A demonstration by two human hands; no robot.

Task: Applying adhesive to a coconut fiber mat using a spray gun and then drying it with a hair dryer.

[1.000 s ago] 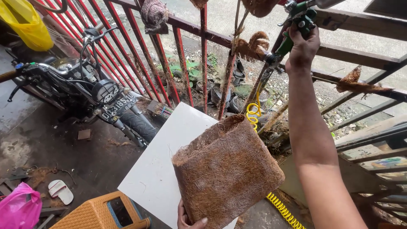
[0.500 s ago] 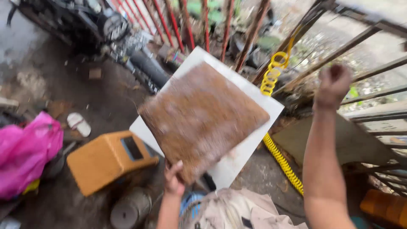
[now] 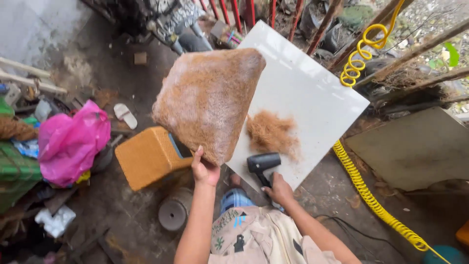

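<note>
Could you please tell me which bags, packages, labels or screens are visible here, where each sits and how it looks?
Crumpled bright pink plastic bag: on the floor at the left, full and bulging.
Green woven sack: at the far left edge, beside the pink bag, partly cut off.
White crumpled wrapping: low on the left, on the floor.
No screens or signs show.
</note>
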